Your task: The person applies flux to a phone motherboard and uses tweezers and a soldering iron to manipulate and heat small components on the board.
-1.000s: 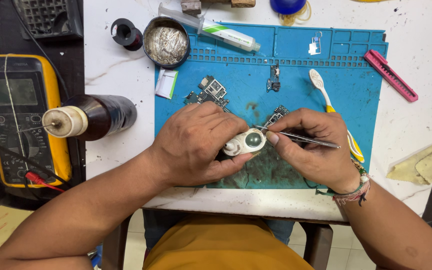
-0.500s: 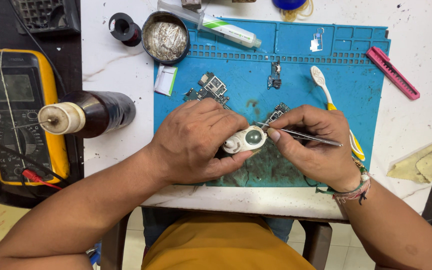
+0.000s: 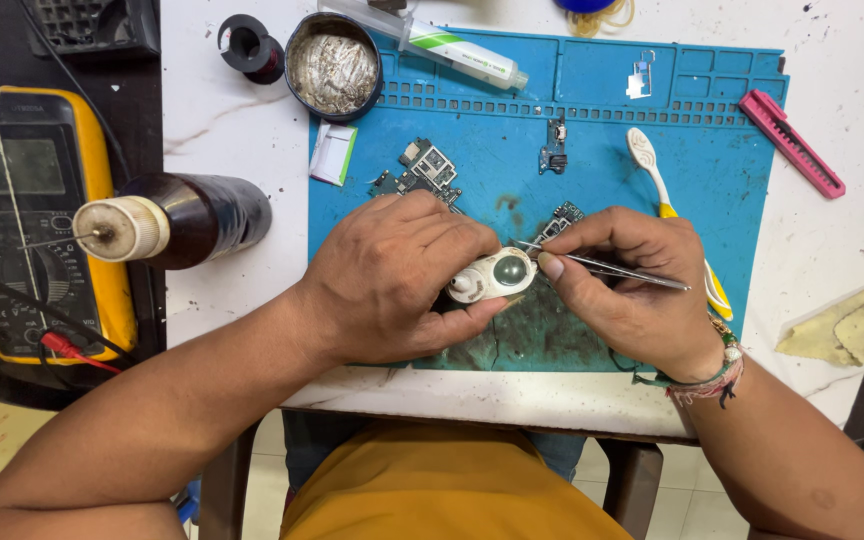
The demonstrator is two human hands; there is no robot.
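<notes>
My left hand (image 3: pixel 392 275) grips a small white device with a round dark lens (image 3: pixel 497 274) over the blue work mat (image 3: pixel 602 110). My right hand (image 3: pixel 632 290) pinches thin metal tweezers (image 3: pixel 612 268), whose tip reaches toward the white device beside a small circuit board (image 3: pixel 564 218) that my fingers partly hide. The two hands almost touch at the device.
On the mat lie another circuit board (image 3: pixel 420 170), a small connector part (image 3: pixel 554 148), a toothbrush (image 3: pixel 667 205) and a syringe tube (image 3: pixel 457 45). A round tin (image 3: pixel 334 65), a dark bottle (image 3: pixel 177 222), a yellow multimeter (image 3: pixel 27 215) and a pink cutter (image 3: pixel 790 142) surround it.
Both hands keep their hold and stay in place; only the view has shifted slightly.
</notes>
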